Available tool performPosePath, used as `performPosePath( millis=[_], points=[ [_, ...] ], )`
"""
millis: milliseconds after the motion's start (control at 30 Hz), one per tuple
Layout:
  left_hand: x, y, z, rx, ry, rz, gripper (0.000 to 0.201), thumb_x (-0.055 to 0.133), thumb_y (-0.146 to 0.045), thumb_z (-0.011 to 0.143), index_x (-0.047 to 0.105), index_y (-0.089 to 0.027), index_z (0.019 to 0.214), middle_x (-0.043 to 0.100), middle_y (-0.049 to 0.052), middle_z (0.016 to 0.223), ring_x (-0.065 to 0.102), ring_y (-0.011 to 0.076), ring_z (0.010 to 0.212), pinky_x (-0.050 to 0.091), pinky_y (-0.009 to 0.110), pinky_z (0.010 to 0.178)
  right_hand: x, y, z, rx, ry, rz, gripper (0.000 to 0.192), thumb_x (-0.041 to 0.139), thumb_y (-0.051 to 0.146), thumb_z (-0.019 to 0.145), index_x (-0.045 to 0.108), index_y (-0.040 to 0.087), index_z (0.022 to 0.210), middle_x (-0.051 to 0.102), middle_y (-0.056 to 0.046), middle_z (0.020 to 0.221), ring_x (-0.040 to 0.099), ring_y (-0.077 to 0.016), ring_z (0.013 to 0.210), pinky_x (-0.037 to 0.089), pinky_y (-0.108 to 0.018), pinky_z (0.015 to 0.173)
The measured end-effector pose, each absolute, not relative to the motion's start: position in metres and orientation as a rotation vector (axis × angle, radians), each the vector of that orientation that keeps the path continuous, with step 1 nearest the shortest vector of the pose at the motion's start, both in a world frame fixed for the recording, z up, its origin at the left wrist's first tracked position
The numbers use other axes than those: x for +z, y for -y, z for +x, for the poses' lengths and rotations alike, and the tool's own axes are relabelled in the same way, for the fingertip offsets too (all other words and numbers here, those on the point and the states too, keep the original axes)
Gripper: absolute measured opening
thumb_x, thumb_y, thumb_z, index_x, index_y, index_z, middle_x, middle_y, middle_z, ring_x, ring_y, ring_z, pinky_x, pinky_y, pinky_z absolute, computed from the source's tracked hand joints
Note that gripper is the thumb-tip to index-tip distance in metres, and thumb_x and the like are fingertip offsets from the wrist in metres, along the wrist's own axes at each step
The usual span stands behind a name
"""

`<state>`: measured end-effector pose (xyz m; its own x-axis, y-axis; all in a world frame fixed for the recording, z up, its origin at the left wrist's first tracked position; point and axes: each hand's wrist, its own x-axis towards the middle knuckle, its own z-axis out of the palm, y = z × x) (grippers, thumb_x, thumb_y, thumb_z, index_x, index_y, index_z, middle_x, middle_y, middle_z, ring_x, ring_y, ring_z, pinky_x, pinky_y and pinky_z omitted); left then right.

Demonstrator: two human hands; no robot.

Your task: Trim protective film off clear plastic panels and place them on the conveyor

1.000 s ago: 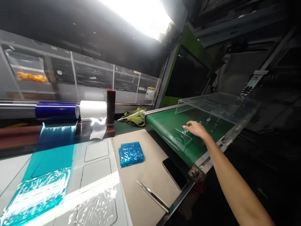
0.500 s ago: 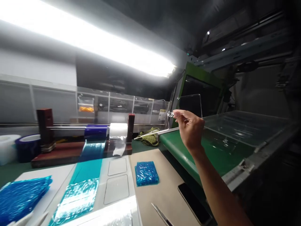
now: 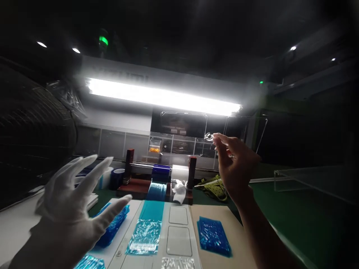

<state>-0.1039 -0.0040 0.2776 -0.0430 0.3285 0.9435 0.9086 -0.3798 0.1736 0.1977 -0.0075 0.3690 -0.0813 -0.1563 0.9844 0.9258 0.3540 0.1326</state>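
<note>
Your gloved left hand [image 3: 74,203] hangs open, fingers spread, above the worktop's [image 3: 179,220] left edge, touching nothing. Below it lies a blue film stack [image 3: 113,226]. Your bare right hand [image 3: 235,164] pinches a small tab joining two clear plastic plates [image 3: 183,129], lifted toward the strip light [image 3: 162,98] above the worktop's far edge. This looks like inspection; the next move probably needs your left hand steadying a plate's edge.
</note>
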Motion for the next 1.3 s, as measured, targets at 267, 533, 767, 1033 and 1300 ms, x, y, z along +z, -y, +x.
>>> performPosePath(
  millis=[267, 533, 767, 1033, 1300],
  points=[
    [0.339, 0.009, -0.065, -1.286, 0.939, -1.599, 0.126, 0.061, -0.082, 0.059, 0.009, -0.014, 0.151, 0.020, 0.024, 0.153, 0.019, 0.0435, 0.141, 0.019, 0.062, 0.112, 0.363, 0.023, 0.171, -1.120, 1.404, -0.667, 0.009, 0.061, 0.020, 0.091, 0.069, 0.020, 0.093, 0.073, -0.002, 0.077, 0.067, -0.0128, 0.066, 0.048, -0.024, 0.054],
    [0.344, -0.009, -0.032, -1.077, 0.985, -1.563, 0.131, 0.072, -0.064, 0.063, -0.007, -0.005, 0.150, 0.025, 0.027, 0.151, 0.016, 0.0408, 0.143, 0.005, 0.058, 0.116, 0.352, 0.024, 0.146, -1.020, 1.555, -0.642, 0.012, 0.059, 0.021, 0.093, 0.068, 0.015, 0.095, 0.072, -0.002, 0.075, 0.065, -0.0109, 0.064, 0.047, -0.022, 0.055],
    [0.331, -0.038, -0.055, -1.233, 1.034, -1.525, 0.122, 0.067, -0.069, 0.054, 0.021, -0.006, 0.147, 0.031, 0.023, 0.143, 0.032, 0.0419, 0.133, 0.014, 0.057, 0.116, 0.330, 0.052, 0.154, -0.909, 1.641, -0.589, 0.014, 0.069, 0.023, 0.085, 0.068, 0.013, 0.095, 0.066, 0.001, 0.066, 0.060, -0.0098, 0.058, 0.046, -0.023, 0.054],
    [0.325, -0.055, -0.082, -1.312, 1.086, -1.538, 0.113, 0.059, -0.070, 0.061, 0.019, -0.009, 0.147, 0.021, 0.019, 0.146, 0.028, 0.0438, 0.132, 0.026, 0.054, 0.112, 0.306, 0.059, 0.183, -1.012, 1.754, -0.649, 0.022, 0.072, 0.015, 0.079, 0.067, 0.016, 0.100, 0.073, 0.000, 0.075, 0.066, -0.0127, 0.065, 0.051, -0.025, 0.059],
    [0.283, -0.054, -0.094, -1.121, 1.023, -1.681, 0.113, 0.066, -0.062, 0.055, 0.023, -0.008, 0.145, 0.035, 0.022, 0.129, 0.042, 0.0446, 0.116, 0.039, 0.058, 0.099, 0.283, 0.061, 0.210, -0.998, 1.845, -0.831, 0.033, 0.070, 0.026, 0.083, 0.061, 0.017, 0.113, 0.074, -0.004, 0.092, 0.069, -0.0160, 0.085, 0.056, -0.025, 0.070]
  ],
)
